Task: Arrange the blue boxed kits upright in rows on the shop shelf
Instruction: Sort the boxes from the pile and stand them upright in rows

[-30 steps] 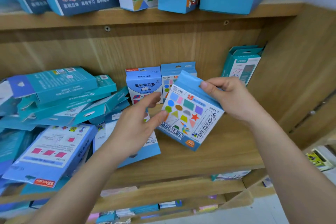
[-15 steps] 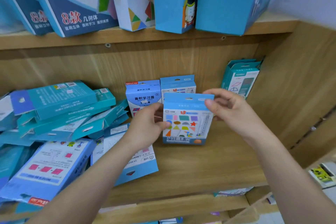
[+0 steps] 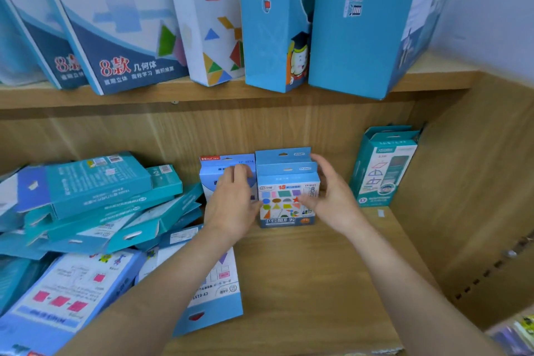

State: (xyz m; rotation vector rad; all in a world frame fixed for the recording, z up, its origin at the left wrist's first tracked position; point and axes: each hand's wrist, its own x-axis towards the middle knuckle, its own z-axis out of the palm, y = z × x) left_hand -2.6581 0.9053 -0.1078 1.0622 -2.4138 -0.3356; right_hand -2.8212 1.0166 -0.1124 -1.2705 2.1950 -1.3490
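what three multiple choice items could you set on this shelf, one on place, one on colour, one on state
1. Where does the shapes box stand?
A. on the top shelf
B. on the middle shelf, right in front of a like box
C. on top of the heap at the left

2. What colour is its hang tab?
A. red
B. yellow
C. blue

3. How do the teal boxes at the left lie?
A. flat in a loose heap
B. upright in a row
C. hanging from hooks

Key: 1 B, its base is on the board and the twin's tab shows behind it; 2 C, the tab above the printed shapes is blue; 3 A, they lie flat, piled askew.
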